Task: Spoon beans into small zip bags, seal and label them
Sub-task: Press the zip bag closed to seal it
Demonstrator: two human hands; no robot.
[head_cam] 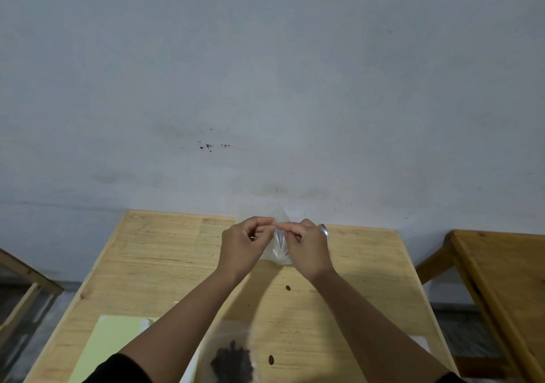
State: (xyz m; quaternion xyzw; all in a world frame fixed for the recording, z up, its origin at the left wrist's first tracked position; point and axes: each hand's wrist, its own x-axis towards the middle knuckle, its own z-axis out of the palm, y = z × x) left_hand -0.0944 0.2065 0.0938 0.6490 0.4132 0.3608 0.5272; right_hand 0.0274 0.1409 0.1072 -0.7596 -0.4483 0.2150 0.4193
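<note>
While both hands are up over the far end of the wooden table (165, 253), they pinch the top edge of a small clear bag (279, 250) between them. The left hand (246, 245) and the right hand (309, 250) are close together, fingertips almost touching, each one nipping the bag's rim. A shiny spoon (323, 229) pokes out behind the right hand, which seems to be holding it too. The bag looks empty.

Near the person sits a pile of dark beans (233, 359) in something clear. A few loose beans (287, 288) lie on the table. A pale green sheet (109, 341) lies to the left.

The bag is thin and slippery, so it could slip from the fingers. If the mouth does not open wide, beans may miss and roll off. The spoon could drop too.
</note>
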